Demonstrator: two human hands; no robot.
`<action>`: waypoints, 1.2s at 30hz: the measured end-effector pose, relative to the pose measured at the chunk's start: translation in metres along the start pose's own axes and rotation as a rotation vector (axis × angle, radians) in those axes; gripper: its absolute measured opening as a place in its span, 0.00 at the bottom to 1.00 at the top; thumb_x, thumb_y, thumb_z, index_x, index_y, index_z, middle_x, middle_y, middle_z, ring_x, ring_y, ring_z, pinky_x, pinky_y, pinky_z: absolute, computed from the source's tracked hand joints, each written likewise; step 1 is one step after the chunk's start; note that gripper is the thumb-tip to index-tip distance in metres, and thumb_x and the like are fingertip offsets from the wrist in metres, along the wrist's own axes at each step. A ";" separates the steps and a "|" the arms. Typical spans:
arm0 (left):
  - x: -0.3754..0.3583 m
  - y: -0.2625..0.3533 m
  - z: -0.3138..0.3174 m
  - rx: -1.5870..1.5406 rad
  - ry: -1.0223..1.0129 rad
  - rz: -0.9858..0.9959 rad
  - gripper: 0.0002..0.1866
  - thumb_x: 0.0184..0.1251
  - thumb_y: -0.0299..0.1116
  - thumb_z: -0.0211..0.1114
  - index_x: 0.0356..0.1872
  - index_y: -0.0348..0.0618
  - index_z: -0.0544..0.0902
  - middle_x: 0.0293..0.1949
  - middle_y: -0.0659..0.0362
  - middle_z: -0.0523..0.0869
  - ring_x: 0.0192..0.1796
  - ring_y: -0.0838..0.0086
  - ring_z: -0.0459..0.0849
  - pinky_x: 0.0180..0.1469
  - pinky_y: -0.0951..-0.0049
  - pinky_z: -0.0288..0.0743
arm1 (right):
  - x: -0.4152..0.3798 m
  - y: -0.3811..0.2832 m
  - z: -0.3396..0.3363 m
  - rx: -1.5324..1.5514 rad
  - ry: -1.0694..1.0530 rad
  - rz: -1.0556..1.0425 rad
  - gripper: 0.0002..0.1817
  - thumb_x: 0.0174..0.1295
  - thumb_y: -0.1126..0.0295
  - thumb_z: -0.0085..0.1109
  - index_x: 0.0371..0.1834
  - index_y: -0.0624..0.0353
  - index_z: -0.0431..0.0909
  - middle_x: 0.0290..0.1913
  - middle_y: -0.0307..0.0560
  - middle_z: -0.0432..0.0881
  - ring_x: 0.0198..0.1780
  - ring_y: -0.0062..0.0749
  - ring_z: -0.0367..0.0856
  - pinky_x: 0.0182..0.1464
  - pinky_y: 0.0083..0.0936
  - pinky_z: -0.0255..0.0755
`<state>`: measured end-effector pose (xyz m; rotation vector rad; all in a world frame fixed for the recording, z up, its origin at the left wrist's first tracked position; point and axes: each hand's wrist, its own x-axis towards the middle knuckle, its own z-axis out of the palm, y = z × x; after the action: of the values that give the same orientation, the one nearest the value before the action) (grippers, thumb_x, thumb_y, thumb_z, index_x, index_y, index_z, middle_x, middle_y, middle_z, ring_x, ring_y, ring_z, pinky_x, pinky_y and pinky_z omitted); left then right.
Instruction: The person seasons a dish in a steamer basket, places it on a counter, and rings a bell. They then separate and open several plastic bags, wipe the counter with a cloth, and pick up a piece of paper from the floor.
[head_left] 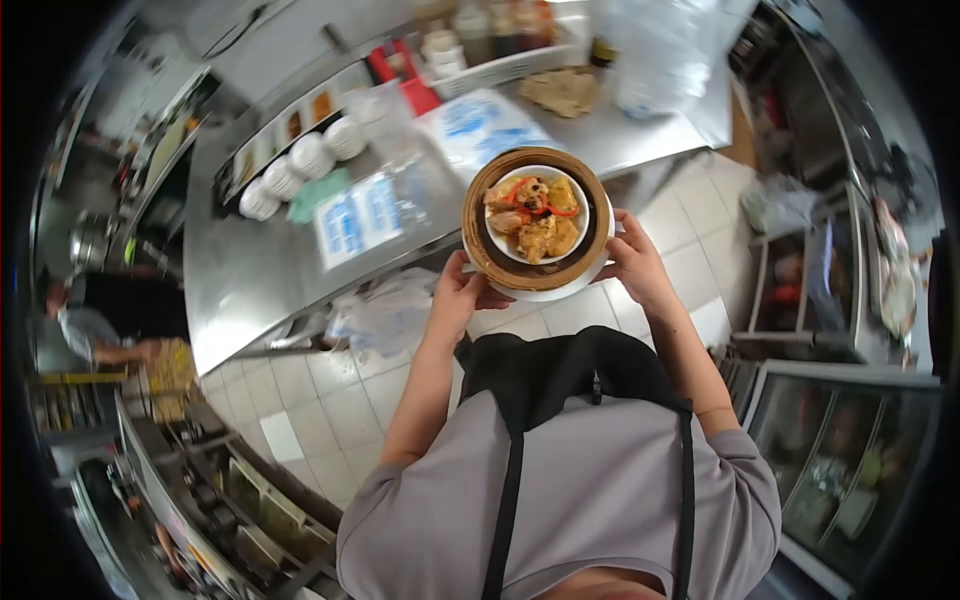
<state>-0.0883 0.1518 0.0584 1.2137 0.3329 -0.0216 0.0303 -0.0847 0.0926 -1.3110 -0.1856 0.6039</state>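
Note:
Between my hands is a round bamboo steamer (480, 262), standing on a white plate (552, 294). Inside the steamer sits a small white dish (580, 243) of food (540, 215), pieces in a golden sauce topped with red strips and dark bits. My left hand (465, 290) is closed on the plate's left edge, close against the steamer's side. On the opposite edge my right hand (632, 262) grips the plate, thumb at the rim. Fingers under the plate are partly hidden.
Ahead is a steel table (240, 270) with white cups (312, 156), blue-printed bags (360, 217) and a white bottle bin (505, 70). A glass-front cabinet (840, 460) stands at the right. Another person (95, 325) is at the far left. White tiles (320, 420) cover the floor.

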 end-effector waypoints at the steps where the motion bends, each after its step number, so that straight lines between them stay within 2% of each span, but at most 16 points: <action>1: 0.009 -0.003 0.027 0.009 -0.046 -0.018 0.22 0.66 0.31 0.55 0.59 0.41 0.61 0.36 0.47 0.83 0.30 0.62 0.86 0.31 0.71 0.84 | -0.014 -0.005 -0.026 0.018 0.057 -0.011 0.16 0.65 0.76 0.41 0.56 0.62 0.60 0.39 0.51 0.78 0.37 0.33 0.81 0.30 0.29 0.82; 8: 0.094 -0.019 0.183 0.168 -0.405 -0.152 0.18 0.69 0.31 0.50 0.56 0.34 0.62 0.36 0.48 0.82 0.32 0.62 0.86 0.34 0.69 0.83 | -0.073 -0.022 -0.176 0.141 0.423 -0.158 0.19 0.61 0.76 0.42 0.56 0.64 0.59 0.41 0.54 0.78 0.36 0.35 0.82 0.29 0.32 0.83; 10: 0.124 -0.027 0.218 0.179 -0.485 -0.173 0.19 0.70 0.35 0.47 0.56 0.34 0.62 0.37 0.48 0.82 0.35 0.62 0.86 0.36 0.68 0.82 | -0.077 -0.025 -0.214 0.176 0.483 -0.188 0.20 0.60 0.77 0.43 0.56 0.64 0.58 0.42 0.56 0.77 0.35 0.36 0.82 0.28 0.32 0.83; 11: 0.139 -0.029 0.235 0.148 -0.464 -0.169 0.21 0.70 0.42 0.46 0.54 0.33 0.65 0.37 0.50 0.81 0.35 0.64 0.85 0.35 0.70 0.81 | -0.073 -0.030 -0.231 0.185 0.523 -0.199 0.20 0.59 0.77 0.43 0.56 0.64 0.58 0.42 0.56 0.78 0.35 0.36 0.82 0.28 0.32 0.83; 12: 0.150 -0.028 0.255 0.153 -0.494 -0.165 0.21 0.70 0.42 0.46 0.54 0.33 0.65 0.37 0.50 0.81 0.35 0.64 0.85 0.35 0.70 0.81 | -0.071 -0.035 -0.248 0.191 0.560 -0.218 0.20 0.59 0.77 0.43 0.56 0.64 0.58 0.42 0.55 0.78 0.35 0.37 0.82 0.28 0.32 0.83; 14: 0.171 -0.026 0.292 0.256 -0.343 0.006 0.23 0.70 0.46 0.47 0.51 0.33 0.69 0.38 0.52 0.81 0.33 0.67 0.84 0.34 0.72 0.80 | -0.066 -0.044 -0.282 0.204 0.603 -0.266 0.19 0.59 0.77 0.44 0.55 0.64 0.58 0.40 0.54 0.78 0.34 0.36 0.83 0.27 0.32 0.83; 16: 0.199 -0.027 0.328 0.297 -0.376 0.047 0.24 0.68 0.48 0.50 0.48 0.32 0.71 0.36 0.54 0.81 0.30 0.70 0.83 0.32 0.76 0.77 | -0.060 -0.054 -0.312 0.167 0.624 -0.301 0.18 0.59 0.76 0.44 0.54 0.64 0.59 0.38 0.52 0.79 0.32 0.35 0.83 0.27 0.32 0.83; 18: 0.233 -0.026 0.363 0.552 -0.403 0.190 0.24 0.67 0.49 0.52 0.47 0.34 0.72 0.35 0.55 0.81 0.30 0.72 0.83 0.30 0.78 0.76 | -0.044 -0.064 -0.340 0.188 0.681 -0.309 0.17 0.59 0.77 0.43 0.53 0.63 0.59 0.36 0.51 0.80 0.30 0.33 0.83 0.25 0.29 0.82; 19: 0.244 -0.019 0.379 0.539 -0.398 0.153 0.24 0.66 0.50 0.54 0.45 0.34 0.73 0.34 0.55 0.81 0.29 0.73 0.83 0.28 0.79 0.75 | -0.039 -0.067 -0.357 0.185 0.693 -0.315 0.17 0.59 0.77 0.43 0.52 0.62 0.59 0.36 0.50 0.80 0.30 0.32 0.83 0.25 0.28 0.82; 22: 0.284 -0.016 0.415 0.546 -0.399 0.112 0.24 0.66 0.50 0.53 0.44 0.35 0.72 0.35 0.54 0.82 0.29 0.72 0.83 0.27 0.78 0.74 | -0.015 -0.082 -0.402 0.208 0.706 -0.307 0.17 0.59 0.78 0.43 0.52 0.61 0.59 0.34 0.49 0.79 0.29 0.31 0.82 0.24 0.27 0.82; 26: 0.320 -0.011 0.442 0.379 -0.320 0.069 0.25 0.67 0.51 0.49 0.51 0.37 0.69 0.42 0.50 0.80 0.33 0.71 0.84 0.35 0.76 0.75 | 0.029 -0.102 -0.458 0.238 0.638 -0.286 0.17 0.57 0.78 0.42 0.52 0.62 0.59 0.36 0.51 0.79 0.30 0.31 0.82 0.25 0.29 0.82; 27: 0.329 -0.014 0.445 0.374 -0.315 0.083 0.26 0.68 0.51 0.49 0.55 0.37 0.67 0.46 0.50 0.80 0.38 0.71 0.83 0.39 0.75 0.74 | 0.044 -0.109 -0.474 0.214 0.627 -0.271 0.18 0.57 0.78 0.42 0.52 0.63 0.59 0.36 0.52 0.79 0.30 0.32 0.82 0.26 0.31 0.82; 30: 0.354 -0.027 0.447 0.526 -0.328 0.206 0.27 0.68 0.50 0.49 0.56 0.37 0.66 0.47 0.50 0.79 0.41 0.71 0.82 0.40 0.76 0.73 | 0.101 -0.137 -0.518 0.186 0.552 -0.263 0.18 0.57 0.78 0.42 0.52 0.64 0.59 0.36 0.52 0.78 0.30 0.33 0.82 0.26 0.31 0.82; 31: 0.362 -0.034 0.450 0.497 -0.280 0.229 0.22 0.68 0.44 0.54 0.51 0.34 0.71 0.41 0.52 0.82 0.42 0.73 0.81 0.43 0.75 0.73 | 0.123 -0.153 -0.525 0.166 0.547 -0.246 0.18 0.58 0.77 0.43 0.52 0.64 0.58 0.36 0.52 0.78 0.31 0.33 0.82 0.27 0.31 0.82; 34: 0.370 -0.027 0.458 0.637 -0.327 0.203 0.19 0.67 0.41 0.56 0.48 0.33 0.73 0.41 0.52 0.82 0.42 0.72 0.81 0.46 0.73 0.74 | 0.211 -0.176 -0.563 0.087 0.442 -0.213 0.17 0.60 0.76 0.45 0.53 0.63 0.58 0.38 0.54 0.77 0.35 0.39 0.82 0.28 0.33 0.82; 36: 0.372 -0.022 0.468 0.648 -0.255 0.179 0.17 0.66 0.38 0.57 0.47 0.33 0.75 0.40 0.52 0.83 0.41 0.71 0.82 0.46 0.72 0.74 | 0.274 -0.194 -0.575 0.140 0.366 -0.199 0.17 0.59 0.78 0.45 0.52 0.64 0.58 0.40 0.57 0.76 0.35 0.43 0.82 0.28 0.35 0.82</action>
<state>0.3734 -0.2276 0.0842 1.8567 -0.0187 -0.1360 0.5820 -0.4568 0.0650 -1.2265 0.0275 0.1980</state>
